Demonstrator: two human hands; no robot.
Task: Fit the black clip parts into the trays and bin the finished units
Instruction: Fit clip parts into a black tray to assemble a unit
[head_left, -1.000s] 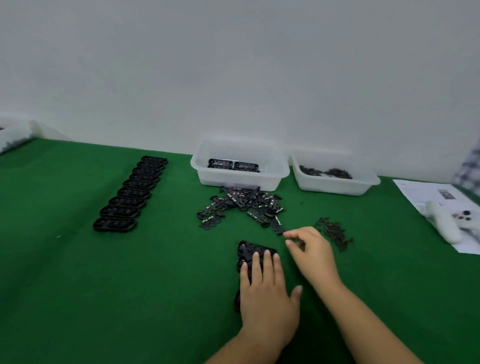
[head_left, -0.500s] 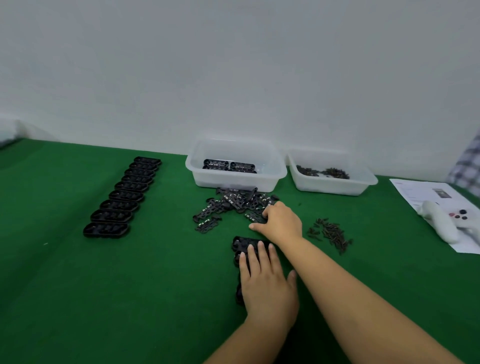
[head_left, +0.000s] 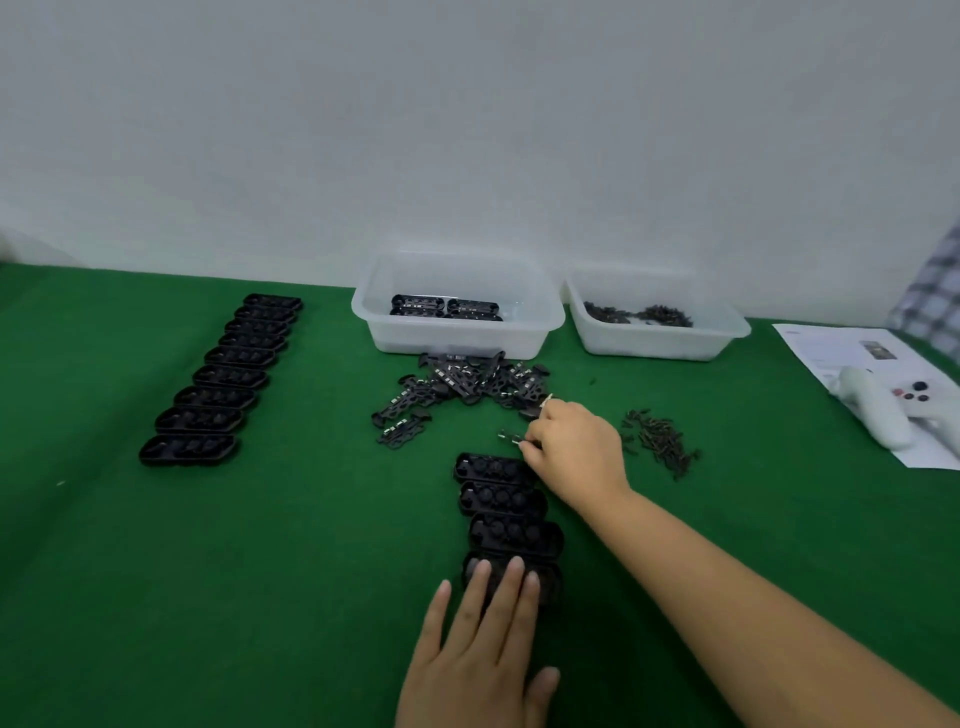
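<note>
**Right hand picks a clip part beside four trays**

The trays (head_left: 506, 519) are black, oblong, with round pockets; four lie in a column on the green tabletop (head_left: 208, 571). The left hand (head_left: 480, 654) rests flat, fingers straight, on the nearest one. The right hand (head_left: 576, 452) pinches a small black clip part (head_left: 511, 437) just beyond the farthest tray. Nine more trays (head_left: 223, 374) lie at the left.

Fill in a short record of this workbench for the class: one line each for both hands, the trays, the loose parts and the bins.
left hand: flat, fingers straight, resting on the nearest tray of the near column
right hand: pinches a black clip part beyond the near column
near column of trays: four, in front of the person
far row of trays: nine, at left
clip pile: before the left bin
left bin: holds finished units
right bin: small dark parts
</note>
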